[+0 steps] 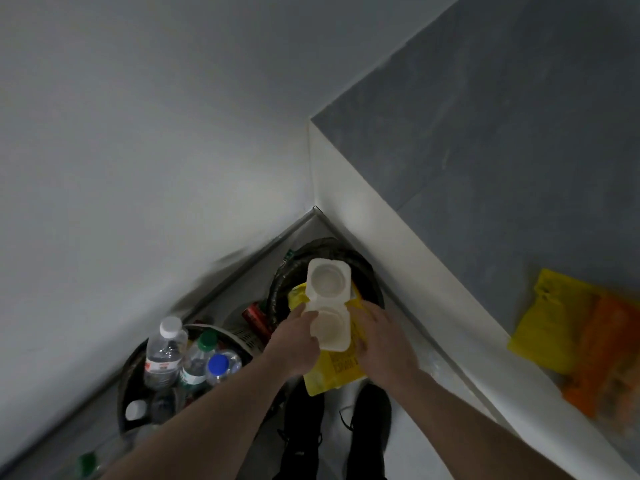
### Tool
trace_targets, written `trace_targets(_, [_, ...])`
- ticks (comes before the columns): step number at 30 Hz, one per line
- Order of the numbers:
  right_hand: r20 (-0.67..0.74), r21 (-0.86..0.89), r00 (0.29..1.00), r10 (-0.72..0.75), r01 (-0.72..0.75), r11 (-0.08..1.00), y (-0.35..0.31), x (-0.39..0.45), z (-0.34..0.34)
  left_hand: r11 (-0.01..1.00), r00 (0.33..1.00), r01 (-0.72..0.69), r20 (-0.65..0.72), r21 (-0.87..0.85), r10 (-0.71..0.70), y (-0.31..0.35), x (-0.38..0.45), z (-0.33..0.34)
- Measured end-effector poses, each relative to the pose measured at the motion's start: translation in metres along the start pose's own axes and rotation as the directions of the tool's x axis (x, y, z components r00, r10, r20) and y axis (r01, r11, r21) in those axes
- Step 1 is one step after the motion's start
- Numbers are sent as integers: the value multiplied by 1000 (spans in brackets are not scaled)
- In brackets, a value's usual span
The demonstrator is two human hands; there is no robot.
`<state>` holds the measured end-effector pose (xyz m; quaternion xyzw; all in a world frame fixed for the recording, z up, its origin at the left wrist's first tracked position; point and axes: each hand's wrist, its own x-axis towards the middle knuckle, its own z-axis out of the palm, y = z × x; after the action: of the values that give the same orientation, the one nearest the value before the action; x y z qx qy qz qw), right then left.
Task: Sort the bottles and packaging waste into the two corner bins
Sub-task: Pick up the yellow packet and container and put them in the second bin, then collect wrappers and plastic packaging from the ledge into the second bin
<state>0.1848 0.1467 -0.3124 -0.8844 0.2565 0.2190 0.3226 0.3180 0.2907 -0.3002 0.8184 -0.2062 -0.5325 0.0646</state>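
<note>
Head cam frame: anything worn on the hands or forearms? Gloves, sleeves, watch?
Nothing visible. The left hand and right hand are bare, with no gloves or rings that show. Both forearms are bare to the frame's lower edge: no sleeves, watch or bands in view.

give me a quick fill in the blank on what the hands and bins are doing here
1. Both hands hold a white clamshell container with a ____ bag under it.
2. The left hand grips the container's ____ edge.
3. The bin at left holds plastic ____.
4. The container hangs over the bin lined with a ____ bag.

Missing words: yellow; left; bottles; black
</note>
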Motion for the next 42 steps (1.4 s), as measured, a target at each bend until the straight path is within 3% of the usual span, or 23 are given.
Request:
trace_targets(7, [260, -179, 961, 93, -47, 983, -4, 58, 56, 929, 995, -98, 33, 356, 92, -21, 36, 16])
trace_targets(13, [415, -290, 887, 201, -80, 954, 21, 102, 103, 910, 995, -85, 87, 407, 54, -34, 93, 28])
trace_targets(17, [472, -269, 841, 265, -148, 951, 34, 111, 112, 894, 995, -80, 85, 441, 48, -38, 118, 35])
trace_targets(21, [478, -136, 834, 275, -239, 961, 31, 87, 92, 918, 994, -105, 55, 383, 90, -22, 102, 35])
trace_targets(26, [257, 101, 921, 293, -327, 940, 20, 36, 53, 933, 992, -129, 36, 335, 124, -6, 57, 28])
trace_targets(30, [189, 90, 952, 242, -262, 961, 3, -10, 2, 944, 993, -119, 23, 309, 118, 10, 14, 16])
trace_targets(33, [185, 91, 941, 282, -302, 949, -15, -45, -33, 948, 993, -113, 13, 296, 114, 20, -25, 3])
trace_targets(38, [213, 114, 926, 311, -340, 934, -65, -127, -115, 944, 993, -106, -9, 313, 115, 48, -132, -43])
trace_targets(42, [147, 162, 942, 303, -325, 932, -121, -203, -192, 922, 983, -147, -52, 358, 177, 70, -232, -90])
